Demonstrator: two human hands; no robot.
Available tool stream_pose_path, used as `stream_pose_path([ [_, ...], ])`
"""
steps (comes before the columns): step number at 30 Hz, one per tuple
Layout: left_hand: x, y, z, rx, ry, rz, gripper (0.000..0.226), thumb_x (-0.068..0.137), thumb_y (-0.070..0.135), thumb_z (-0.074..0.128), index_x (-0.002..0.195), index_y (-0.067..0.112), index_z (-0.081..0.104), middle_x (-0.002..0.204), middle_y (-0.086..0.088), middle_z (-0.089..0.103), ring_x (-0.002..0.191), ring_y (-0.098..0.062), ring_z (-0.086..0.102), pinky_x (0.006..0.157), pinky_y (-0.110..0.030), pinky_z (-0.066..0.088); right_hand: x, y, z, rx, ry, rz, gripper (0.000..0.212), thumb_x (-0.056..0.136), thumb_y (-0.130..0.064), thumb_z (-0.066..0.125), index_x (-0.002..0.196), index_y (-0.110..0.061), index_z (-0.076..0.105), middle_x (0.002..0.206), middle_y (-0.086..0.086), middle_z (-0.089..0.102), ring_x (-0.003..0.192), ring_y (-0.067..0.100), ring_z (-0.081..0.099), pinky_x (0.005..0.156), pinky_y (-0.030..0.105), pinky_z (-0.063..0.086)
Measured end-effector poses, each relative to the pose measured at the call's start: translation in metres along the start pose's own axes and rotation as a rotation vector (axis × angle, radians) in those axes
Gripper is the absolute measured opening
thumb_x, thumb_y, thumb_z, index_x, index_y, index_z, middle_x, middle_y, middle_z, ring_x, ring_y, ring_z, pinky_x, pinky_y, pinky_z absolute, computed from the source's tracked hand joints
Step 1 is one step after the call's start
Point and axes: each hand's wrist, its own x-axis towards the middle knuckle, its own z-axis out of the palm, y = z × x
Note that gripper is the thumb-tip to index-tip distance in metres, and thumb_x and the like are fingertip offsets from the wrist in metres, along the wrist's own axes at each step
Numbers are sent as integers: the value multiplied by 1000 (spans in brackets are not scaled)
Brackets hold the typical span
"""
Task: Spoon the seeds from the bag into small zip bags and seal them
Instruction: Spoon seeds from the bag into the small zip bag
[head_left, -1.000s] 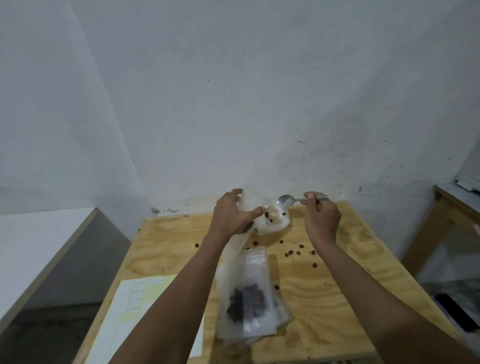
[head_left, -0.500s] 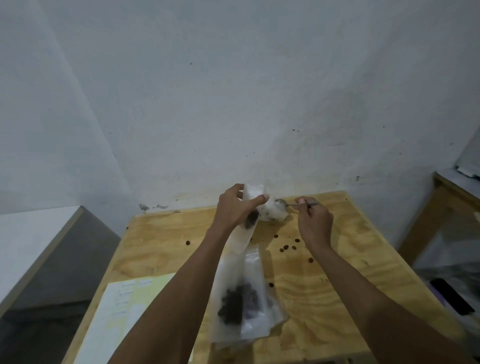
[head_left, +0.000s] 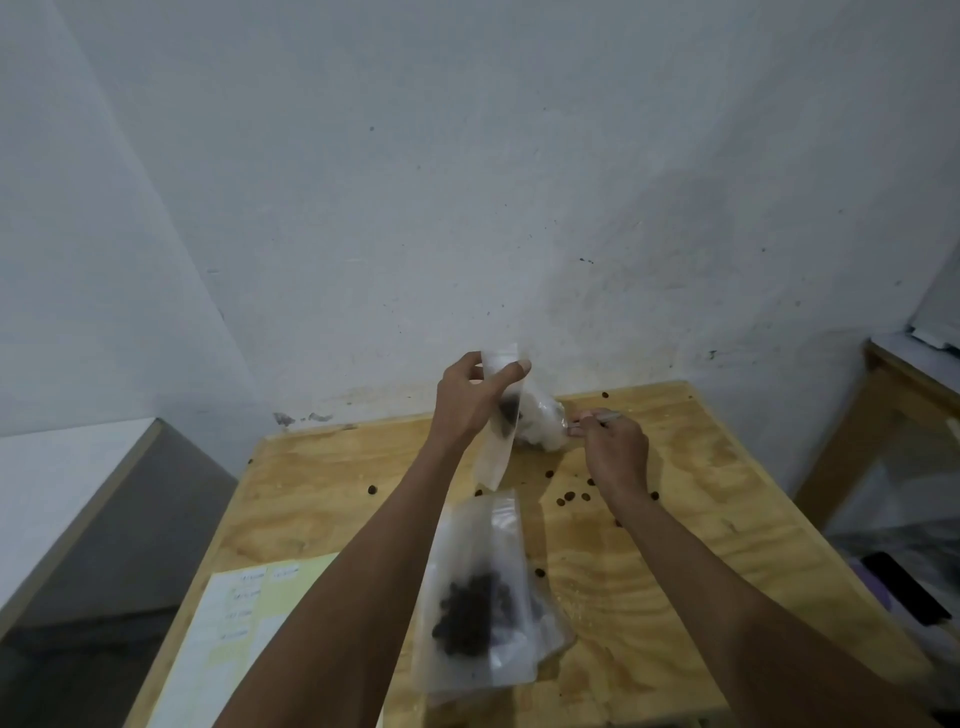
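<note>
Paper sheet: yellow and white, some writing, at the near left of the table, partly under my left forearm.

Filled zip bag: clear, lying flat at near centre of the table, a dark heap of seeds showing through its lower half; more bags seem to lie beneath it, count unclear.

Loose seeds: scattered on the bare plywood between the filled bag and my right hand, a few stragglers farther left and at the far edge.

Small zip bag: held upright above the table, top in my left hand, thumb on one face and fingers behind, a pinching grip; a few dark seeds inside at mid-height, bottom hanging free.

Seed bag: crumpled clear plastic at the far centre, just behind the small bag.

Spoon: handle only visible, gripped in my right hand, fingers curled round it; bowl points into the seed bag, hidden.

Wall: white, speckled, behind the table.
</note>
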Motion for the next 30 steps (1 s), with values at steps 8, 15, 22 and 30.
stream_pose_path([
  [8, -2, -2, -3, 79, -11, 19, 78, 65, 74, 71, 123, 21, 69, 115, 3, 72, 104, -14, 68, 89, -44, 60, -2, -2, 0, 68, -51, 154, 27, 97, -17, 53, 81, -21, 74, 77, -3, 78, 84, 20, 72, 74, 30, 52],
  [15, -1, 3, -3, 144, -40, 41, 79, 69, 70, 72, 129, 20, 65, 119, 3, 68, 104, -13, 64, 71, -23, 48, -7, -6, -1, 92, -49, 213, 24, 96, -15, 52, 86, -15, 74, 77, -2, 78, 66, 22, 63, 54, 29, 44],
  [22, -3, 4, -12, 290, -109, 60, 91, 71, 66, 74, 144, 16, 53, 126, -3, 64, 105, -17, 58, 81, -30, 45, -6, -11, -2, 208, -27, 326, 22, 93, -14, 52, 82, -21, 70, 77, -3, 78, 68, 22, 58, 50, 29, 39],
  [30, -14, -8, -39, 317, -129, 28, 94, 55, 76, 69, 133, 24, 61, 117, 3, 68, 105, -17, 65, 82, -34, 54, -7, -12, -4, 254, 6, 350, 24, 100, -17, 49, 91, -22, 71, 81, -6, 78, 68, 13, 59, 56, 29, 44],
])
